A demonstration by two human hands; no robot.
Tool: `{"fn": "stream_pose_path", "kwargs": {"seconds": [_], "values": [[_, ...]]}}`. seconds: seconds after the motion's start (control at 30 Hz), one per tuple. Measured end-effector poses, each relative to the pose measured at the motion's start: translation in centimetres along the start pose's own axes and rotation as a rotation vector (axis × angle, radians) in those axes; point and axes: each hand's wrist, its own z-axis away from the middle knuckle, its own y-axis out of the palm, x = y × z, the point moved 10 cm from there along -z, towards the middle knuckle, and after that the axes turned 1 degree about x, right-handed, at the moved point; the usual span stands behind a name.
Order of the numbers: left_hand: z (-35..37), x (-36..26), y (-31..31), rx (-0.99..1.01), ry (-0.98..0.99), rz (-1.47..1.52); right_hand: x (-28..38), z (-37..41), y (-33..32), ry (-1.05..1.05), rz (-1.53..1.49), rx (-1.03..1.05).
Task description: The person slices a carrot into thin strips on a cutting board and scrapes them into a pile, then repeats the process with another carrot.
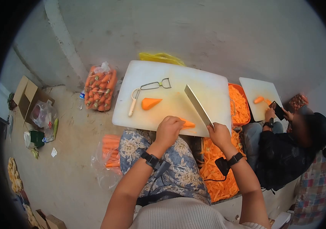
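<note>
My left hand (169,131) is closed over a piece of carrot (187,123) near the front edge of the white cutting board (151,72). In my right hand (219,136) is the handle of a cleaver (198,105), its broad blade slanting up and left over the board, just right of the carrot piece. A thick carrot chunk (150,103) lies farther left on the board. Behind it rests a peeler (156,84) with a green accent, and a pale-handled tool (132,105) lies beside that. Thin carrot shreds lie by my left fingers.
A bag of carrots (100,89) stands left of the board, another bag (111,150) beside my leg. Cut carrot fills a red crate (239,105) and a container (220,171) at right. A co-worker (292,149) sits at a second board (258,86). An open cardboard box (29,97) sits far left.
</note>
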Motion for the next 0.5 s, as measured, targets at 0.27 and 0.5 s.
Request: {"fn": "stream_pose_path", "kwargs": {"seconds": [0.27, 0.5], "values": [[0.6, -0.4, 2.5, 0.056, 0.073, -0.142, 6.2, 2.7, -3.2, -0.255, 0.163, 0.034], [1.0, 0.3, 2.1, -0.005, 0.067, -0.150, 6.3, 3.1, -2.8, -0.377, 0.245, 0.104]]}}
